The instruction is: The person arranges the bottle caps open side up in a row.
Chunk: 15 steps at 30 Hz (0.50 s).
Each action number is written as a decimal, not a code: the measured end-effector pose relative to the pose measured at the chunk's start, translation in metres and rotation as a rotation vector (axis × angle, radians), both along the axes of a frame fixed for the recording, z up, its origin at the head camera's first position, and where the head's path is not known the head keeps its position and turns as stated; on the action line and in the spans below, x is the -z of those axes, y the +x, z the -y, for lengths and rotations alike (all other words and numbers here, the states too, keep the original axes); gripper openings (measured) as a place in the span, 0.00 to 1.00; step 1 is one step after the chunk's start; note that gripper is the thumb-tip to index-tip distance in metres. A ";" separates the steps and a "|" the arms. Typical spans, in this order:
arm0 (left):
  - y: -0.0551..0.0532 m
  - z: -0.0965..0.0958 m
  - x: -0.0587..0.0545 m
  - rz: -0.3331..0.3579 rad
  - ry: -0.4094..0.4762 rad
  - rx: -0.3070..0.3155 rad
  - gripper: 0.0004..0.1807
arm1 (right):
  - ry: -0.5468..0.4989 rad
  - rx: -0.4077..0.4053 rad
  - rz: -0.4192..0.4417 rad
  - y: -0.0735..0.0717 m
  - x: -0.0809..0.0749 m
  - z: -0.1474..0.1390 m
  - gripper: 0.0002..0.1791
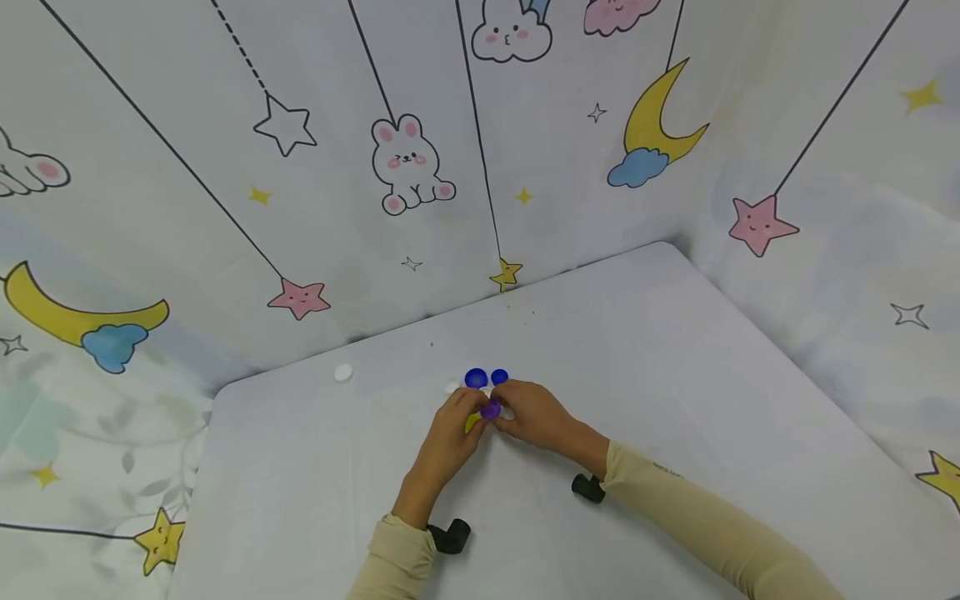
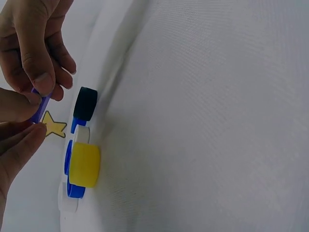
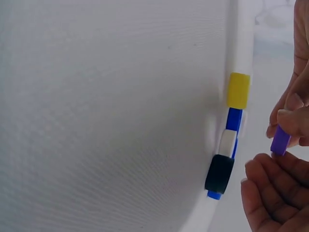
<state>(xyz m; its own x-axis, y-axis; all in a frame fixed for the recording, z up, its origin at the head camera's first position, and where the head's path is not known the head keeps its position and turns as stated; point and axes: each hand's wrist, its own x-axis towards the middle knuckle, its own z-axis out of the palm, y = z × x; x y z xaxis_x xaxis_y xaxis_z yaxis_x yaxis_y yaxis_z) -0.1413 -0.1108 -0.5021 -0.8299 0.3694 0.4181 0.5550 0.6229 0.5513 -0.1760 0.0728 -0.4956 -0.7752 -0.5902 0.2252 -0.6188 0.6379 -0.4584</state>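
Both hands meet over a cluster of bottle caps, with a small purple cap between them. My left hand pinches its edge between thumb and fingertips. From the other side, my right hand pinches the same cap. Both wrist views show the purple cap raised above the table, partly covered by fingertips. Below it stand a yellow cap, a dark green cap, white caps and blue caps. In the head view, the hands hide part of this cluster.
A lone white cap lies toward the table's back left. Black wrist devices show beside each forearm. The white table meets a printed cloth backdrop along its back edge and right side.
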 end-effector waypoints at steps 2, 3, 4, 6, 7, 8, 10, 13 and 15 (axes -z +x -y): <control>0.000 -0.001 0.001 -0.005 -0.029 -0.027 0.16 | 0.015 0.022 0.011 -0.001 0.001 0.000 0.18; 0.000 -0.001 0.002 -0.011 -0.044 -0.042 0.16 | 0.022 0.036 0.016 -0.001 0.002 0.000 0.18; 0.001 -0.001 0.002 -0.019 -0.060 -0.058 0.17 | 0.033 0.050 0.022 -0.001 0.002 0.000 0.18; 0.001 -0.001 0.003 -0.024 -0.083 -0.086 0.17 | 0.057 0.080 0.037 -0.003 0.004 0.000 0.17; 0.001 0.000 0.004 -0.025 -0.088 -0.097 0.17 | 0.069 0.092 0.046 -0.003 0.004 0.000 0.17; 0.002 0.001 0.005 -0.023 -0.099 -0.110 0.17 | 0.084 0.104 0.052 -0.004 0.005 0.001 0.17; 0.003 0.002 0.006 -0.010 -0.108 -0.130 0.16 | 0.107 0.121 0.061 -0.006 0.007 0.001 0.16; 0.004 0.004 0.008 0.013 -0.111 -0.150 0.15 | 0.129 0.133 0.066 -0.008 0.009 0.002 0.15; 0.005 0.005 0.008 0.016 -0.106 -0.155 0.15 | 0.129 0.136 0.063 -0.009 0.010 0.003 0.15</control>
